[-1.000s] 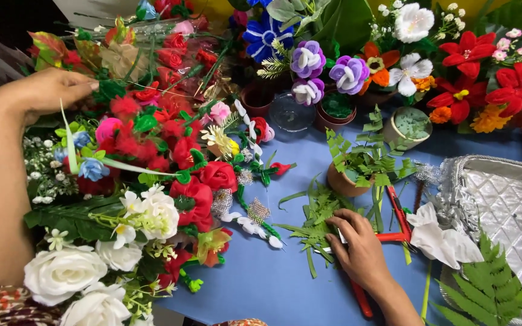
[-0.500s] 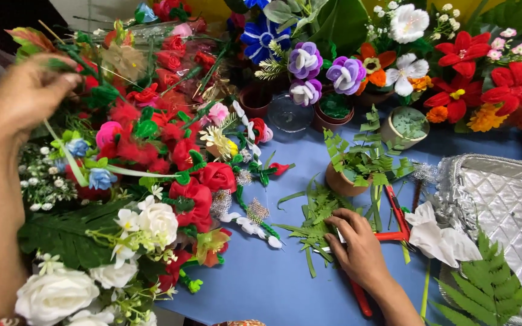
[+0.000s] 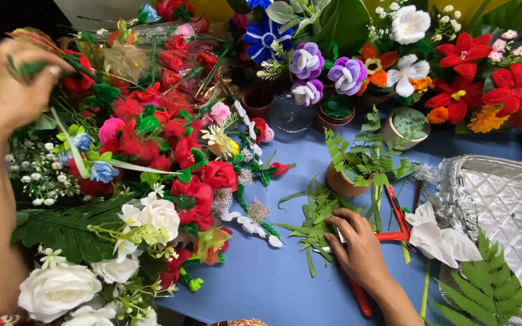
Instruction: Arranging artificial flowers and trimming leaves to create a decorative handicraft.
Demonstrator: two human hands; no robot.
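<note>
Your left hand (image 3: 7,90) is raised over the heap of artificial flowers (image 3: 152,151), fingers pinched together on a green stem (image 3: 70,145); your right hand (image 3: 357,247) rests half-curled on loose green leaves (image 3: 315,217) on the blue desk (image 3: 261,284), touching red-handled cutters (image 3: 397,217).

The left hand (image 3: 7,90) has lifted up-left, fingers pinching a green stem (image 3: 28,67).

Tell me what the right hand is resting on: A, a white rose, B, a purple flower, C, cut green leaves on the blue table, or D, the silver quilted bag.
C: the right hand lies on the cut green leaves on the blue table, beside the red-handled cutters, apart from the silver bag.
</note>
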